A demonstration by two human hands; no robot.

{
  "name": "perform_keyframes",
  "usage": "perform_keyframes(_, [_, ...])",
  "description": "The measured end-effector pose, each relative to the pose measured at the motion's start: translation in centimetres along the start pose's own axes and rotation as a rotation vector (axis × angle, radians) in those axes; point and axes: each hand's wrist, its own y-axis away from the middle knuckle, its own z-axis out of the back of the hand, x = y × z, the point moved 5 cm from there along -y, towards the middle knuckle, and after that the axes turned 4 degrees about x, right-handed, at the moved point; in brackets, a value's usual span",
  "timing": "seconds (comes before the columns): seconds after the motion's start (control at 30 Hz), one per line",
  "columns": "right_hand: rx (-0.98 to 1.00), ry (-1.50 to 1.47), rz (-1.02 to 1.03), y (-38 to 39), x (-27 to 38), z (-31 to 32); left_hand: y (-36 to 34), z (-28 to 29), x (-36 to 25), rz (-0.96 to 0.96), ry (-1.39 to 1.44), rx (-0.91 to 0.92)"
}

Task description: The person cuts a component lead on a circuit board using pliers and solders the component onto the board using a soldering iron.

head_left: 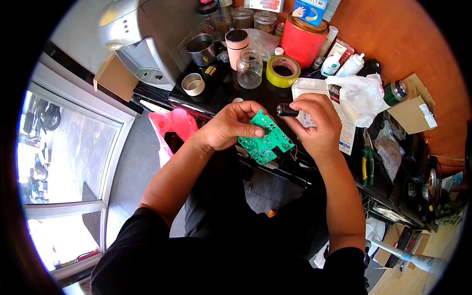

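Note:
My left hand (227,128) pinches a green circuit board (267,145) along its upper left edge, thumb lying on the near face. The board is tilted and dotted with solder points; thin wires hang near its right corner. To its upper right, my right hand (320,127) grips a short black cylindrical capacitor (286,110) between thumb and fingers, its end pointing left. A small gap separates the capacitor from the board. Both hands are raised over the front edge of the black table (223,93). The board's far face is hidden.
Behind my hands stand a glass jar (250,70), yellow tape roll (283,72), pink cup (237,48) and red canister (304,42). Green-handled pliers (368,160) lie right of my right forearm, near a white plastic bag (361,98). A pink bag (172,129) is at left.

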Motion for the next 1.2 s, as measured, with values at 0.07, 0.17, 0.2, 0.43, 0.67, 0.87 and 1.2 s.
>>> perform_keyframes(0.07, [-0.009,0.0,0.004,-0.1,0.1,0.1,0.1,-0.1,-0.1,-0.007,0.011,0.004])
perform_keyframes(0.17, [-0.006,0.004,0.008,-0.1,0.2,0.1,0.0,-0.1,-0.1,-0.022,0.05,0.012])
perform_keyframes(0.2, [-0.005,0.004,0.008,-0.1,0.2,0.1,0.0,-0.4,-0.3,-0.033,0.066,0.013])
perform_keyframes(0.43, [-0.009,-0.015,0.005,-0.1,0.4,0.1,0.1,-0.5,-0.5,-0.061,0.133,0.04])
perform_keyframes(0.67, [-0.079,0.022,0.077,0.1,1.2,0.6,0.3,-0.1,-0.3,-0.008,0.024,0.075])
perform_keyframes(0.87, [-0.116,0.001,0.073,0.2,1.4,0.5,0.3,-0.2,-0.2,-0.03,0.048,0.08])
perform_keyframes(1.2, [0.027,-0.183,-0.101,0.5,0.2,-0.6,0.3,-0.8,-0.9,-0.091,0.119,0.082])
